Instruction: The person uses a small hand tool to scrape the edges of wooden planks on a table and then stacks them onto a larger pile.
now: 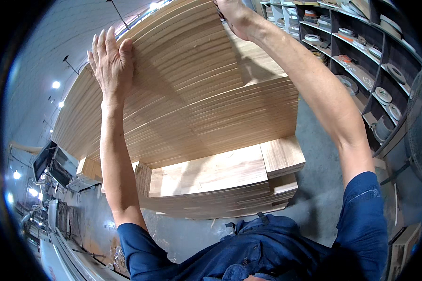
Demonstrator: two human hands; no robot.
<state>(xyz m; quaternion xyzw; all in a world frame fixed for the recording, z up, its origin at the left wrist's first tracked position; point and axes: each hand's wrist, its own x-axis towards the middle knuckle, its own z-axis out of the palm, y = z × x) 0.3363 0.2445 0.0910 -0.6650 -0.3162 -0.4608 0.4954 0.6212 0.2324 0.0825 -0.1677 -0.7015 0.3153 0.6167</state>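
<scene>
Two hands on a leaning stack of pale wood-grain boards.

Left hand [111, 63] lies flat, fingers [103, 42] together, on the stack of long pale wooden boards [183, 93]; right hand [234, 16] grips its top edge, fingers hidden, so I cannot tell their set. Below the fingers lies a low flat board pile [211, 180]; rightward, dark shelves [384, 51] hold round tape rolls [383, 94].

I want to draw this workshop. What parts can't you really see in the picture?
- Right hand: the fingertips are cut off by the top edge of the head view.
- Left hand: its palm is hidden, pressed flat on the wooden boards.
- Rolls on the shelves: too small and bent by the lens to tell apart.
- Machines at lower left: blurred near the rim.
</scene>
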